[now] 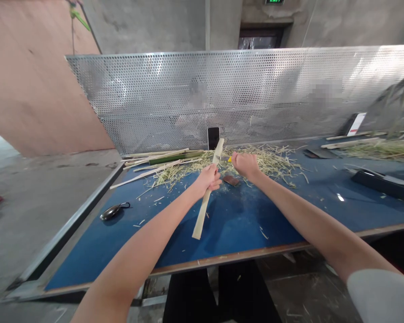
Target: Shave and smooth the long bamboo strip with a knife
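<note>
My left hand [209, 178] is closed around the middle of a pale bamboo strip [202, 214]. The strip slants, its far end pointing up toward the phone and its wider near end over the blue tabletop. In my right hand [245, 164], fingers wrapped tight, is a knife [230, 159] with a yellow handle; most of it is hidden by the fist. Its thin blade points left at the strip, just beyond my left hand; whether it touches cannot be made out. Below and between the hands lies a small brown block [231, 180].
Bamboo shavings [269, 167] heap behind my hands. Bamboo lengths [175, 157] lie back left. A phone [213, 137] leans near the perforated metal screen [155, 89]. A dark oval object with a loop [111, 211] sits left, a black tray [384, 184] right.
</note>
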